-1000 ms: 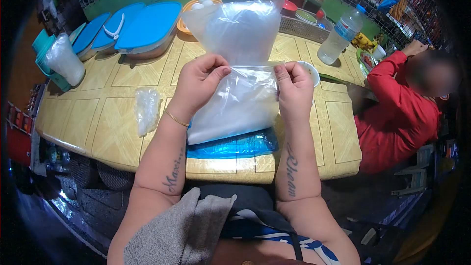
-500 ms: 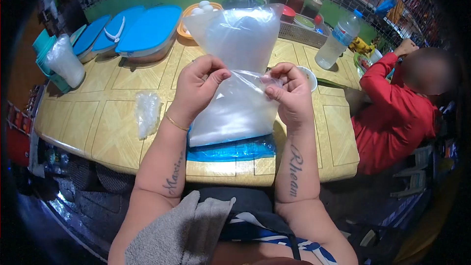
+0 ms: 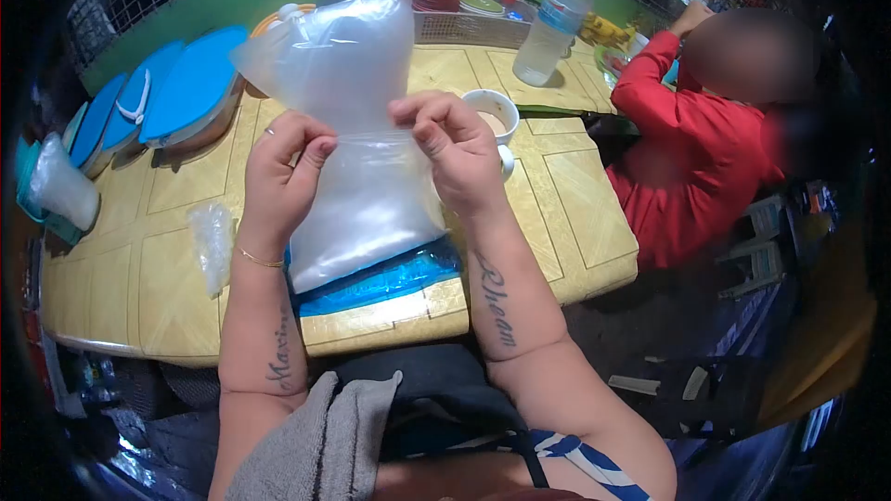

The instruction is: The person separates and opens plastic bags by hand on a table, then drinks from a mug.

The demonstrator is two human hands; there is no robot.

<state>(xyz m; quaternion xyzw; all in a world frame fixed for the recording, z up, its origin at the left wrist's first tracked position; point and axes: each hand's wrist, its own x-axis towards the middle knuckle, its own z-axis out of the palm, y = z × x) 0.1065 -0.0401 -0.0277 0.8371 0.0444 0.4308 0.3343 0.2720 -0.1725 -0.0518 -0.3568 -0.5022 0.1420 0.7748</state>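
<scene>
A large clear plastic bag stretches across the table in front of me, its upper part puffed out and its lower part lying flat. My left hand pinches thin film at the bag's left side between thumb and fingers. On the right side, my right hand has its thumb and curled fingers at the film, which runs taut between both hands. Beneath the bag's near end lies a blue plastic packet. A white cup with pale contents stands just beyond my right hand, partly hidden.
Blue-lidded containers and a small crumpled clear bag are to the left. At the back stand a water bottle and a condiment rack. A person in a red sleeve sits at the right.
The view has turned right, so the table things appear further left. My hands have moved slightly apart, with the film still between them. More of the white cup shows.
</scene>
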